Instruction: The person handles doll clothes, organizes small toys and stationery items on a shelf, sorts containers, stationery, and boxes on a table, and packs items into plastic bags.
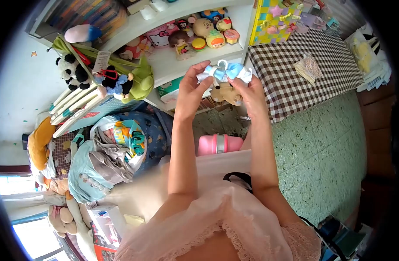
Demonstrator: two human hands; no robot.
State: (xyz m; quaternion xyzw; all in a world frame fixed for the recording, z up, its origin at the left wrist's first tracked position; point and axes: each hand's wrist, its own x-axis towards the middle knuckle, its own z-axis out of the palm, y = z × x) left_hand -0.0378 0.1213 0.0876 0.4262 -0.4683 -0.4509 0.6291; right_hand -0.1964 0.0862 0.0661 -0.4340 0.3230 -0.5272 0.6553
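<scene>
Raised in front of the shelf, a tiny light blue and white doll outfit (pixel 235 70) is held between both hands. A small white hanger (pixel 223 64) with a curved hook shows at its middle. My left hand (pixel 194 85) pinches the outfit's left side between thumb and fingers. On the other side, my right hand (pixel 248 90) grips the white and blue cloth, thumb in front. The fingertips behind the cloth are partly hidden. Just below the outfit, a tan plush toy (pixel 226 95) is seen, apart from or behind the hands; I cannot tell which.
A white shelf (pixel 164 71) holds several dolls and plush toys. To the right, a checked cloth (pixel 290 91) covers a table bearing a small lace-like garment (pixel 309 68). A pink bottle-like container (pixel 220 145) is near my lap. Left lies a blue bag (pixel 158 130) heaped with clothes.
</scene>
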